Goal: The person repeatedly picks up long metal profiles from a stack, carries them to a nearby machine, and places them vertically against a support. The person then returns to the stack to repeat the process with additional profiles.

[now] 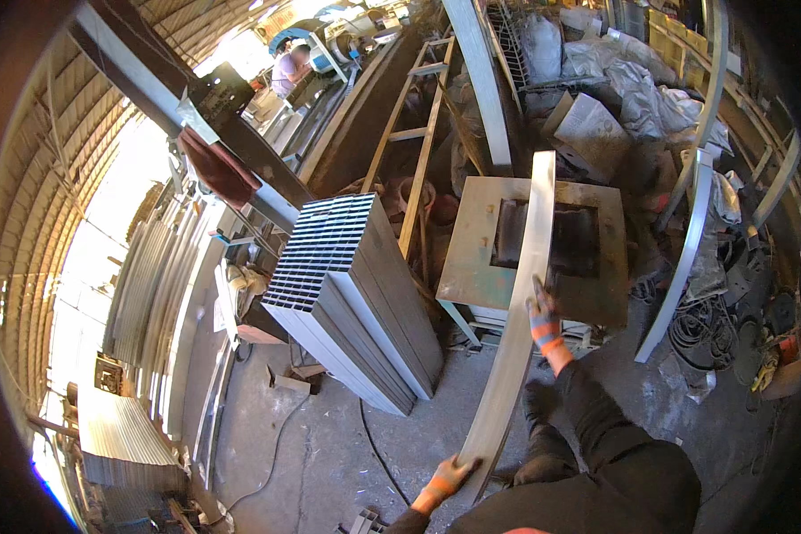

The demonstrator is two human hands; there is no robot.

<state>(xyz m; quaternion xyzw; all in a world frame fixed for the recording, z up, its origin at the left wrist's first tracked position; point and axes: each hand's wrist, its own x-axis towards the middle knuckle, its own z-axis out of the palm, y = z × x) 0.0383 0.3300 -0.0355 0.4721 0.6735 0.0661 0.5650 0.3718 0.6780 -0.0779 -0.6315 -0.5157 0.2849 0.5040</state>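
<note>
A long silver metal bar (521, 303) slopes from beside my body, over the near edge of a work table (481, 222), to the table's far side. Near its lower end, my left hand (447, 481), in a grey and orange glove, is closed over the edge. Farther up, my right hand (544, 319), gloved alike, grips the bar's right side with one finger stretched along it. The hidden underside keeps some fingers out of sight. Under the bar, the rusty table top has a dark rectangular opening (574, 236).
Left of the table stands an upright stack of rectangular metal tubes (365, 303). A bare metal bar (685, 258) leans at the right, near coiled cables (701, 334). A black cable (378, 449) crosses the floor. Another person (289, 69) is far off at the upper left.
</note>
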